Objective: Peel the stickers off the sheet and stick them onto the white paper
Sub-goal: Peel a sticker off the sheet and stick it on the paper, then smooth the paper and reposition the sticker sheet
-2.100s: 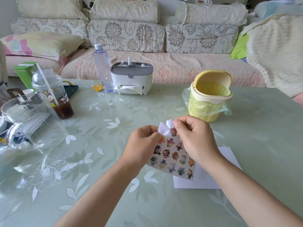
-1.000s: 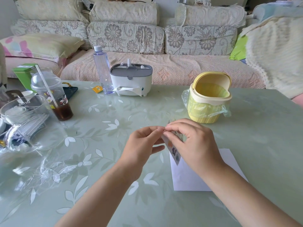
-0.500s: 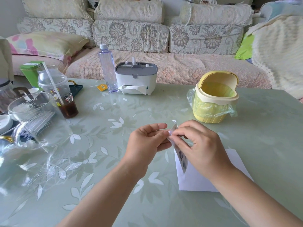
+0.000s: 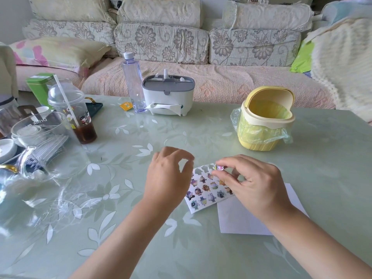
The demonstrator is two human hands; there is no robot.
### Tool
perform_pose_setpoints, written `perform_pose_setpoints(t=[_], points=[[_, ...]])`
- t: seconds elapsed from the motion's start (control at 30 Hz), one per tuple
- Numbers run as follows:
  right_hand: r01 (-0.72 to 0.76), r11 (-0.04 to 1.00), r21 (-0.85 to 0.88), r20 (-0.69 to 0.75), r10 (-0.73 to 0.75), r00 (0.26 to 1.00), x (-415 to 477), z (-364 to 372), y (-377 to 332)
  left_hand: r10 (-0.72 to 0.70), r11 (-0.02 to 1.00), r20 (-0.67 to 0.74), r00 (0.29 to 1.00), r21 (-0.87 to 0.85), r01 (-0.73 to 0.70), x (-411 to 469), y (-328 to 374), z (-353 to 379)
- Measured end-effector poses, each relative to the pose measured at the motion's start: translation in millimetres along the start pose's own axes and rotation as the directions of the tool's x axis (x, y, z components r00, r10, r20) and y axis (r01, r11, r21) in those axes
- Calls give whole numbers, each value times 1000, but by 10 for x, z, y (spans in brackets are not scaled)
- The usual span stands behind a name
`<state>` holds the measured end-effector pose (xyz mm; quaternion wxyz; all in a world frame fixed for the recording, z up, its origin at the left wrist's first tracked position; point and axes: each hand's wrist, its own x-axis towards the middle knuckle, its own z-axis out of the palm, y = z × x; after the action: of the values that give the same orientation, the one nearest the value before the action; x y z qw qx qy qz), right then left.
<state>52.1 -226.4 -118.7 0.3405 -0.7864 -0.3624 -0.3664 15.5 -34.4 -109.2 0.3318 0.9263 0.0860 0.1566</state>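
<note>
On the table (image 4: 201,127), the sticker sheet (image 4: 203,192) is now dropped below the peeled sticker (image 4: 219,167) pinched by the right hand (image 4: 255,184); the left hand (image 4: 167,178) is opened.

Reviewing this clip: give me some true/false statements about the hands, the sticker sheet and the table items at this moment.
1. The right hand pinches a small sticker between its fingers. True.
2. The left hand holds the sticker sheet up in the air. False: the sheet lies on the table, one corner over the white paper, and the left hand grips nothing.
3. The yellow bin has its lid tipped open. True.
4. The water bottle lies on its side. False: it stands upright, capped.
5. The sheet's top row shows empty slots. True.
</note>
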Motion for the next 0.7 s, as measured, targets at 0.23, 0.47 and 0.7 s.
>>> perform_pose_setpoints(t=[0.23,0.47,0.7], points=[[-158,985,67,28,156,987,-3,-52,1,-131,685,515,847,-571,452,-133,323,-20],[-168,985,36,82,165,983,-85,-109,81,-199,643,486,851,-590,487,-98,392,113],[-414,909,-45,283,409,867,-78,-410,247,156,988,219,963,-14,-157,-83,428,299]])
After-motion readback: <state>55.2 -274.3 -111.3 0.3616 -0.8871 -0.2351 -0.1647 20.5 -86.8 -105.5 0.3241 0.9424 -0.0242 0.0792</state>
